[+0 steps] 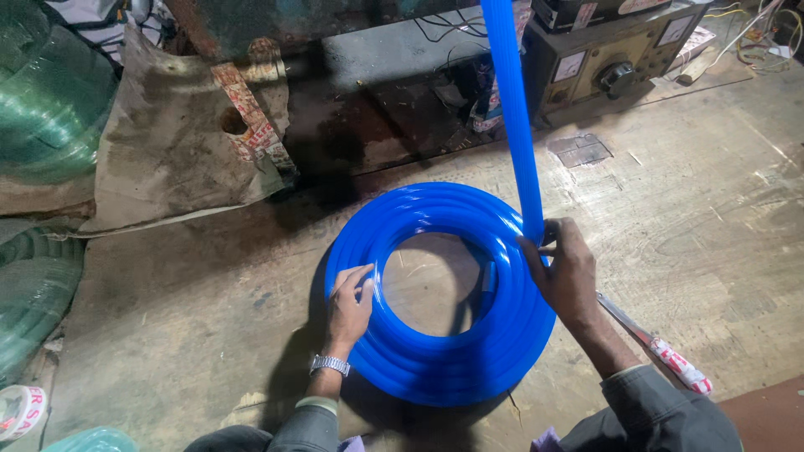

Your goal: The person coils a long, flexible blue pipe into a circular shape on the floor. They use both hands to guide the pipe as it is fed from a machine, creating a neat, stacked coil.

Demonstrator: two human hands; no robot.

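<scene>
- We are looking down at a coil of blue hose [444, 351] lying flat on a worn wooden floor [712, 251], in the centre of the frame.
- We are resting our left hand [350, 303] on the coil's left inner edge, the fingers lying together and curled lightly over the top loops; we are touching the coil here rather than clamping it.
- We are closing our right hand [565, 272] round the free length of hose [512, 109] at the coil's right side, the fingers wrapped and clamped on it just where it is leaving the coil.
- That free length is rising straight up from our right hand and running out through the top edge of the frame.
- We are wearing a metal wristwatch [330, 364] on the left wrist, in the lower centre.
- A long tool with a red-and-white wrapped handle [670, 356] is lying on the floor at lower right, just beside our right forearm.
- An old metal box with dials and a knob [611, 63] is standing at upper right, well apart from the coil.
- Green hose coils [46, 109] are sitting stacked at the left edge, with a dirty sack [167, 151] beside them.
- A roll of tape [18, 410] is lying in the lower left corner.
</scene>
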